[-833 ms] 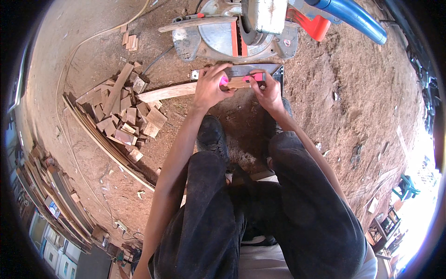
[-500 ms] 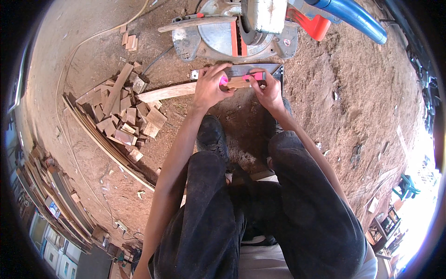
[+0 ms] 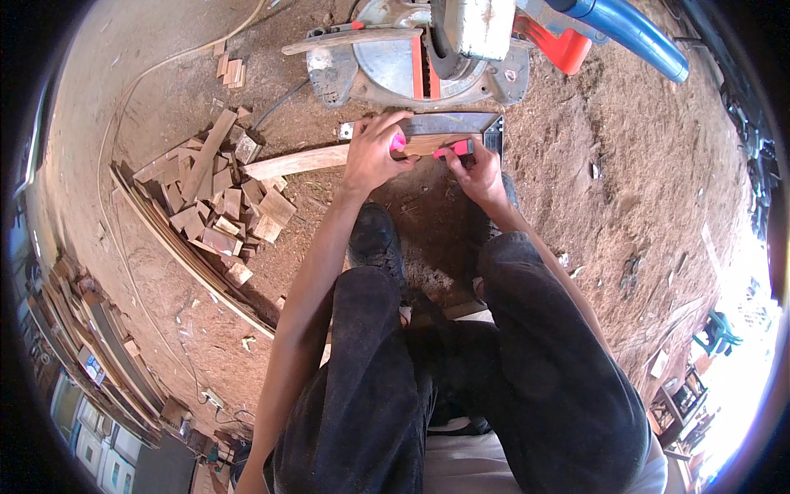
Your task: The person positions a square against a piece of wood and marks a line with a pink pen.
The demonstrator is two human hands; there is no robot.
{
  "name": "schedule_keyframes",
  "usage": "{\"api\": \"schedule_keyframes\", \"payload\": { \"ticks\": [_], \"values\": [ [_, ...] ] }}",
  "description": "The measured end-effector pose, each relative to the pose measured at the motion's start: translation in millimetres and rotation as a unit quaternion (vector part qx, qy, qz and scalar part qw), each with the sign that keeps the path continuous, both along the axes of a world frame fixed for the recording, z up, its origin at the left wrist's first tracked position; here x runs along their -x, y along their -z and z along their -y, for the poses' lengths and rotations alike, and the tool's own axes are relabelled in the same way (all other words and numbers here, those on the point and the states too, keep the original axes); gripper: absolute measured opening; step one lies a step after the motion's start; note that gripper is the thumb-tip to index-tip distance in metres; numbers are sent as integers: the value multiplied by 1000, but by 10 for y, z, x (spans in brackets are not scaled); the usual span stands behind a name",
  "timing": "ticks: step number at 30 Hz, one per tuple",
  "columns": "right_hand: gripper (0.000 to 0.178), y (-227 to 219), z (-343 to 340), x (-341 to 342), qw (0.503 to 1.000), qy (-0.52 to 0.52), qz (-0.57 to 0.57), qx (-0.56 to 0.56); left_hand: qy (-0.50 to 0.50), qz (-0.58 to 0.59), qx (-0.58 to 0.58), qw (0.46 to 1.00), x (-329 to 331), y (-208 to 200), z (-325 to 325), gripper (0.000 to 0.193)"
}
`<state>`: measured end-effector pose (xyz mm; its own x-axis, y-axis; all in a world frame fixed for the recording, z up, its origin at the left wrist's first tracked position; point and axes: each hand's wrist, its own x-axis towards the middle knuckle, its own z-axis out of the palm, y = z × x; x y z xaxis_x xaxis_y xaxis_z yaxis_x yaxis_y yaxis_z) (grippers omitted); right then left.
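Note:
A curved wooden strip runs from the offcuts to below a metal try square. My left hand is closed round the strip, its fingers reaching over the square's blade. A small pink piece shows between its thumb and fingers; its kind is unclear. My right hand pinches a small pink-and-black object over the strip's right part, close to the square's dark stock. The object's exact kind cannot be made out.
A miter saw with a blue handle and a red-orange lever stands just beyond my hands. Wood offcuts are heaped at left beside long curved strips. A hose crosses the sawdust-covered ground.
My right hand has turned the pink-and-black object so that it tilts and shows more of its dark end. The left hand, strip and square stay nearly in place.

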<state>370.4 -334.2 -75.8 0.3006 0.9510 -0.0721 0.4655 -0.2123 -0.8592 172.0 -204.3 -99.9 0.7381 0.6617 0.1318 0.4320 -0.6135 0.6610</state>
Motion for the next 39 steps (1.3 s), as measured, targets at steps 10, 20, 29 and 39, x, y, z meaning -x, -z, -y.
{"api": "schedule_keyframes", "payload": {
  "ticks": [10,20,29,39],
  "values": [
    [26,-23,-192,25,997,33,-4,-76,1,8,-9,1000,-16,33,3,39],
    [23,14,8,1,1000,10,9,-12,5,-6,-8,1000,-22,14,-5,37],
    [21,-197,279,-8,971,149,-185,-6,11,-9,8,1000,0,-6,-8,37],
    [20,-192,525,-16,966,151,-207,38,25,-19,-15,999,11,28,-47,38]
  ]
}}
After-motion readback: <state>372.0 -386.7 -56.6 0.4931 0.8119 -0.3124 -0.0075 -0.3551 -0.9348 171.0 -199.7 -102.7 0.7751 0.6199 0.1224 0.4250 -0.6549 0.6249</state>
